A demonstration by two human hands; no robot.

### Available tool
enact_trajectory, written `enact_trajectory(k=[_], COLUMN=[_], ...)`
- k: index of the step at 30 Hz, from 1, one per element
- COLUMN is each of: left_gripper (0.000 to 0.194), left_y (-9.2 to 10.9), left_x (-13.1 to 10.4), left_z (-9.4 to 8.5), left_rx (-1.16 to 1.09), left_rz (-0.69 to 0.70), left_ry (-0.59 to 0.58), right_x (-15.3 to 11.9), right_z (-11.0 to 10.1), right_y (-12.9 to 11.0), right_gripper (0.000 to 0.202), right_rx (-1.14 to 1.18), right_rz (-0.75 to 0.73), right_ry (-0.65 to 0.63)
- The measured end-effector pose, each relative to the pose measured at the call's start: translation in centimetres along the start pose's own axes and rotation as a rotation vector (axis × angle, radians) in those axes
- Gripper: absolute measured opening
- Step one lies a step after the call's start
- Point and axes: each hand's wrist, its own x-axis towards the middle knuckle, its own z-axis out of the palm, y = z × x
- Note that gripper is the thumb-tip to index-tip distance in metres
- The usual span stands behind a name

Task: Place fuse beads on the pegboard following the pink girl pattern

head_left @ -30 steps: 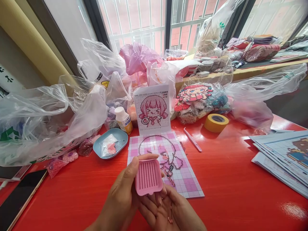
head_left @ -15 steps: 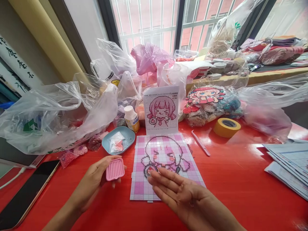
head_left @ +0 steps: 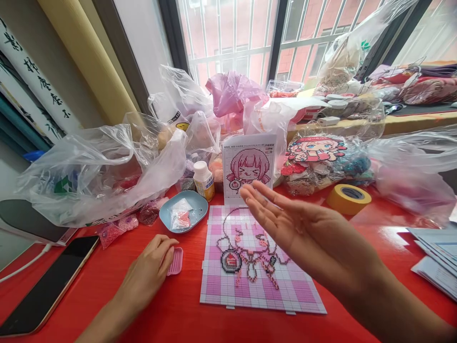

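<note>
Left hand (head_left: 153, 261) covers part of the pink tray (head_left: 176, 261), right hand (head_left: 307, 228) blocks some of the pegboard (head_left: 255, 290), papers (head_left: 437, 252) get chopped at the right edge, and the chart header (head_left: 246, 145)'s kinda too tiny to read.

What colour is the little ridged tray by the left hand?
The small ridged plastic tray is pink, best seen in the head view.

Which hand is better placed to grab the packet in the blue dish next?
Left, probably: the left hand is at the pink tray, near the blue dish; the right hand hovers above the patterned board, farther off.
</note>
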Motion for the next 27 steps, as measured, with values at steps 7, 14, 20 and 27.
enact_trajectory(k=[7, 14, 20, 27], left_gripper=[0.023, 0.025, 0.031, 0.027], left_y=[-0.4, -1.0, -1.3, -1.6], left_x=[2.9, 5.5, 6.4, 7.6], left_z=[-1.0, -0.4, -0.9, -1.2], left_rx=[0.267, 0.354, 0.376, 0.373], left_rz=[0.156, 0.409, 0.466, 0.474], left_ry=[0.152, 0.069, 0.072, 0.065], right_x=[1.0, 0.9, 1.4, 1.8], right_z=[3.0, 2.7, 2.4, 2.1], right_y=[-1.4, -1.6, -1.9, -1.5], right_gripper=[0.028, 0.024, 0.023, 0.028], right_rx=[0.047, 0.041, 0.105, 0.127], right_rz=[0.011, 0.146, 0.185, 0.231], right_ry=[0.031, -0.056, -0.059, -0.047])
